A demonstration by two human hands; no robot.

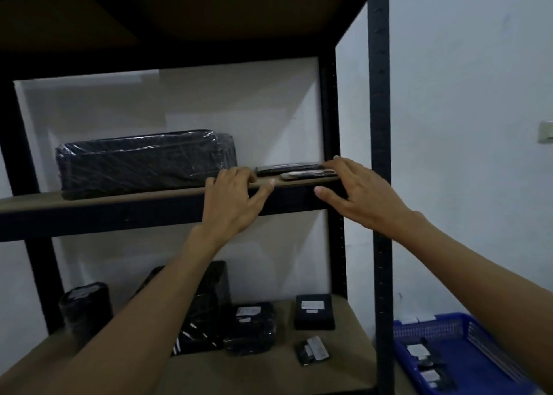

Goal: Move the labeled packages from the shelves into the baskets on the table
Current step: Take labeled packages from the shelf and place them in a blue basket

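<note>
Two thin flat packages lie on the upper shelf (119, 198) near its right end: a dark one (287, 168) behind and a lighter one (305, 174) in front. My left hand (236, 200) rests on the shelf edge just left of them, fingers over the board, thumb along the front. My right hand (356, 191) reaches in from the right, fingertips at the packages' right ends, fingers fairly straight. Neither hand holds anything. A large black wrapped package (143, 164) sits further left on the same shelf.
The lower shelf (269, 370) carries several black labeled packages, among them a square box (314, 312) and a small one (312, 351). A blue basket (434, 328) with several small packages stands at the lower right. The rack's black upright (380, 155) runs beside my right hand.
</note>
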